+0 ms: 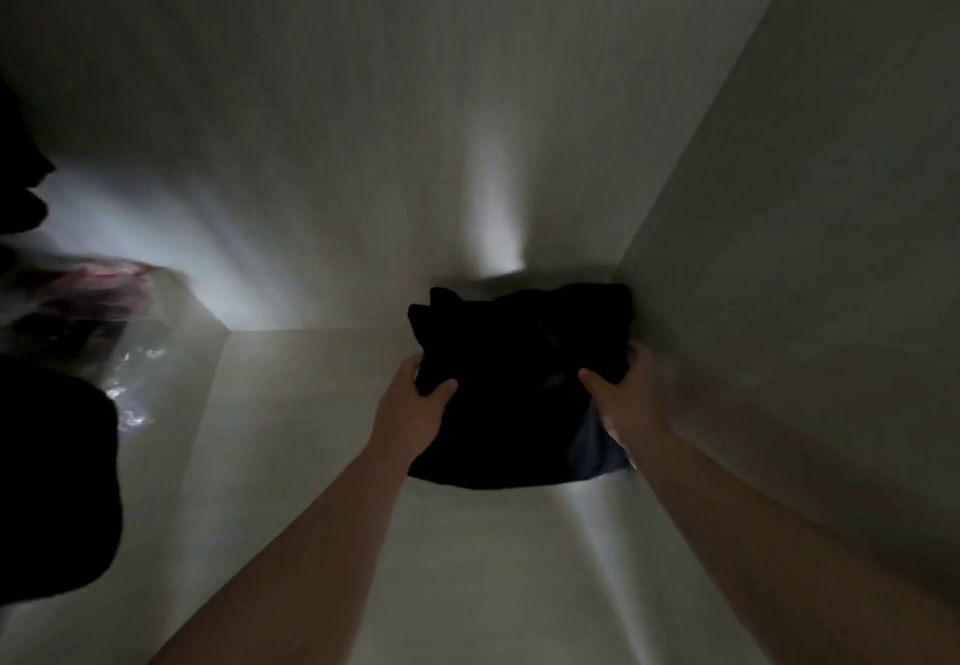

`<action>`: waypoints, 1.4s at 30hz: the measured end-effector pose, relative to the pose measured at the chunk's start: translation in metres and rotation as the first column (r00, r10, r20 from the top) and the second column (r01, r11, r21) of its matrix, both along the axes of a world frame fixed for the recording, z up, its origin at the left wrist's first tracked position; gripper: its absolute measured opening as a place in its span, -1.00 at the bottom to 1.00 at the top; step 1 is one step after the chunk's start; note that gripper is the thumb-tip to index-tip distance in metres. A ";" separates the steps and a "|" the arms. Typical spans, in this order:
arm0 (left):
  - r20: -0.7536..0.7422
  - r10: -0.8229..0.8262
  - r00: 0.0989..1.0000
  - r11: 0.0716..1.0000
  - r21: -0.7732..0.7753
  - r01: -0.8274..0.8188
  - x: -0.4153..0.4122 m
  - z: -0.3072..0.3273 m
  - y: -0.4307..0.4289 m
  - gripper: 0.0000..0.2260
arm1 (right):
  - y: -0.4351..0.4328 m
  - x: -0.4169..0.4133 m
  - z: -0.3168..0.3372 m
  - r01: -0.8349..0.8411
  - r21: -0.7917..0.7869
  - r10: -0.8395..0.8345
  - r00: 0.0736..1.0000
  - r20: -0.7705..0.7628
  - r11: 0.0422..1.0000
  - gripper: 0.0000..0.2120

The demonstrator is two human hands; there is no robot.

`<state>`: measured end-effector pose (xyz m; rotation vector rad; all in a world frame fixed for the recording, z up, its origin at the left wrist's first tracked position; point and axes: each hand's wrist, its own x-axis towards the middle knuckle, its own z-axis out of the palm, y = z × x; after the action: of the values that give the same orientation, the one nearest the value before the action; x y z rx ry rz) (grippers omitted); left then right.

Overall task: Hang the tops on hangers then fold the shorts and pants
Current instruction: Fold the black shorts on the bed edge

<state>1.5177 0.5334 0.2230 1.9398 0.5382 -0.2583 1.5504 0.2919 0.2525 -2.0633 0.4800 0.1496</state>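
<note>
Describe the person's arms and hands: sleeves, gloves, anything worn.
The left hand and right hand are bare: no gloves, and no ring, watch or bracelet shows in the dim light. The left forearm and right forearm are bare too; no sleeve reaches into view.

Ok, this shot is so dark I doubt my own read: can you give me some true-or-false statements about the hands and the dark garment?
1. The left hand and the right hand both grip the dark garment. True.
2. The garment hangs on a hanger. False: no hanger shows; the hands hold it.
3. The garment is near the right wall. True.
4. The plastic bag lies right of the garment. False: it is far left.
</note>
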 end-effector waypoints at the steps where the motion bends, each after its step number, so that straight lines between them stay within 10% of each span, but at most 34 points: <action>1: -0.049 -0.011 0.999 0.997 0.079 0.015 0.005 -0.013 0.000 -0.45 | 0.001 0.007 -0.009 -0.052 -0.140 0.045 0.998 -0.053 0.989 -0.27; 5: -0.009 -0.203 0.979 0.810 0.560 0.173 0.006 -0.064 -0.015 -0.41 | 0.011 0.007 -0.057 -0.330 -0.575 0.321 0.939 -0.122 0.748 -0.29; 9: 0.014 -0.386 0.922 0.681 0.678 0.275 0.016 -0.105 -0.036 -0.47 | 0.026 0.017 -0.108 -0.440 -0.693 0.444 0.876 -0.190 0.571 -0.39; 25: -0.224 -0.416 0.882 0.606 0.654 0.452 0.041 -0.149 -0.034 -0.43 | 0.018 0.036 -0.177 -0.533 -0.669 0.417 0.840 -0.347 0.517 -0.34; 42: -0.413 -0.255 0.874 0.777 0.451 0.439 -0.223 -0.045 -0.053 -0.39 | -0.015 -0.185 -0.056 -0.654 -0.604 0.454 0.754 -0.474 0.456 -0.38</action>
<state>1.2949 0.4806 0.1780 2.5710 0.4877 -0.7579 1.3653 0.2767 0.1967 -3.0065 -0.0831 0.7315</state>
